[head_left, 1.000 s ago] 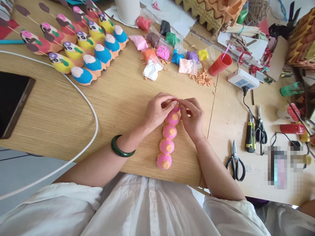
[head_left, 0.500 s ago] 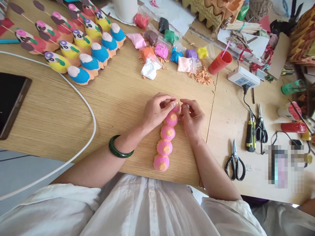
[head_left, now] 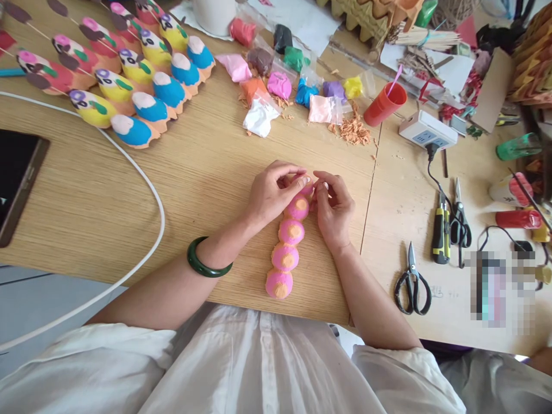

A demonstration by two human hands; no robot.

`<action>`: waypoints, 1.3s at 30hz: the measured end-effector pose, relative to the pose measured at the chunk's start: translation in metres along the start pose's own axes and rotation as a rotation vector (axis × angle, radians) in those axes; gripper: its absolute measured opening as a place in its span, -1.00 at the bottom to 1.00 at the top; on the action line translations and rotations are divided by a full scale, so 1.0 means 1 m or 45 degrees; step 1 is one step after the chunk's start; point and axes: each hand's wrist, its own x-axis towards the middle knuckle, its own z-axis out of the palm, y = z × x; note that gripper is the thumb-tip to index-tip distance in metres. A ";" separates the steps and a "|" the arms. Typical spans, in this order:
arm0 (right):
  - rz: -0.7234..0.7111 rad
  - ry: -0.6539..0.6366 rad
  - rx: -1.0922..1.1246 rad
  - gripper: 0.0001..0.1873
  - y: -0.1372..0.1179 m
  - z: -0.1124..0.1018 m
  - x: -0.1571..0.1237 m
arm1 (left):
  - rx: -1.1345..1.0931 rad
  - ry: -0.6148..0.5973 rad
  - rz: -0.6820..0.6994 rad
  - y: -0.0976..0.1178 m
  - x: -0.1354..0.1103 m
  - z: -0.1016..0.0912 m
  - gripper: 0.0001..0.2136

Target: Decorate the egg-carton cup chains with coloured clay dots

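A strip of egg-carton cups (head_left: 291, 232) runs away from me across the wooden table. Pink clay coats its domes, and each visible tip shows bare orange carton. At the far end, my left hand (head_left: 276, 192) wraps its thumb and fingers around the last cup, partly covering it. A dark green bangle (head_left: 195, 259) circles my left wrist. On the other side of that cup is my right hand (head_left: 336, 204), its thumb and index finger close together at the cup's edge. Whatever lies between those right fingertips is too small to make out.
Painted carton figures (head_left: 149, 72) stand at the back left beside a white cable (head_left: 159, 201). Bags of coloured clay (head_left: 280, 85) and orange shreds (head_left: 356, 131) lie beyond my hands. Scissors (head_left: 413, 282), a yellow-black cutter (head_left: 441, 233), a power strip (head_left: 426, 131) and a red cup (head_left: 385, 103) are on the right.
The whole view has shifted slightly. My right fingertips have come a little closer to the far cup, while my left hand keeps its hold there.
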 end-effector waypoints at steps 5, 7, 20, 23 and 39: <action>-0.250 0.041 -0.209 -0.73 -0.003 -0.002 -0.002 | 0.056 -0.002 -0.014 -0.002 0.000 0.000 -0.83; -0.318 0.026 -0.267 -0.69 -0.002 -0.003 -0.001 | 0.063 0.005 -0.008 -0.002 0.000 0.000 -0.84; -0.407 -0.065 -0.319 -0.67 0.006 -0.006 0.002 | 0.074 0.008 0.037 -0.004 0.000 0.000 -0.84; -0.326 -0.042 -0.231 -0.73 0.003 -0.003 0.001 | 0.114 0.015 0.024 -0.005 0.000 0.001 -0.86; -0.370 0.022 -0.103 -0.75 0.004 -0.001 0.000 | 0.020 0.022 0.007 0.001 -0.002 -0.001 -0.78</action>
